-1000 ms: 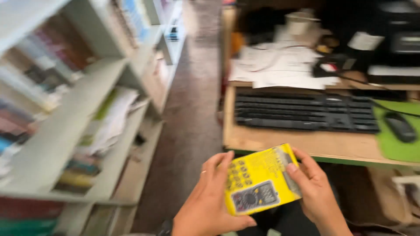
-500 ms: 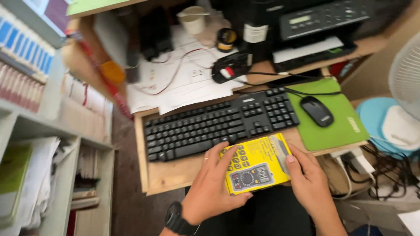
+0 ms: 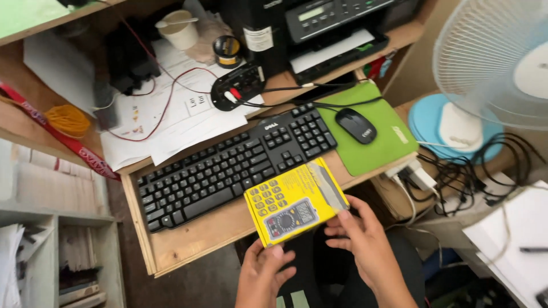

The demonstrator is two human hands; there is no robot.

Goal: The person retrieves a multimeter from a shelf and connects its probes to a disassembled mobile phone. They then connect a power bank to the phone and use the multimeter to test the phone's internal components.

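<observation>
Yellow box: the flat yellow cardboard box (image 3: 295, 201), printed with a meter and rows of small icons, is what I see held up in the head view, just over the front edge of the pull-out wooden tabletop (image 3: 188, 242).
Left hand: my left hand (image 3: 264, 274) grips the box's lower left corner, thumb on the printed face, fingers curled under it.
Right hand: my right hand (image 3: 365, 245) touches the box's lower right edge with its fingers loosely bent; I cannot tell whether it is actually gripping.
Keyboard: a black computer keyboard (image 3: 234, 164) lies on the tabletop just behind the box, set at a slant.
Mouse: a black mouse (image 3: 355, 125) sits on a green mouse pad (image 3: 382, 142), right of the keyboard.
Upper shelf: loose white papers (image 3: 165, 122), a round black part with red and black wires (image 3: 237, 88), a white cup (image 3: 178, 29) and a black printer (image 3: 337, 25).
Right side: a white and blue standing fan (image 3: 491, 74) beside a tangle of black cables (image 3: 479, 171).
</observation>
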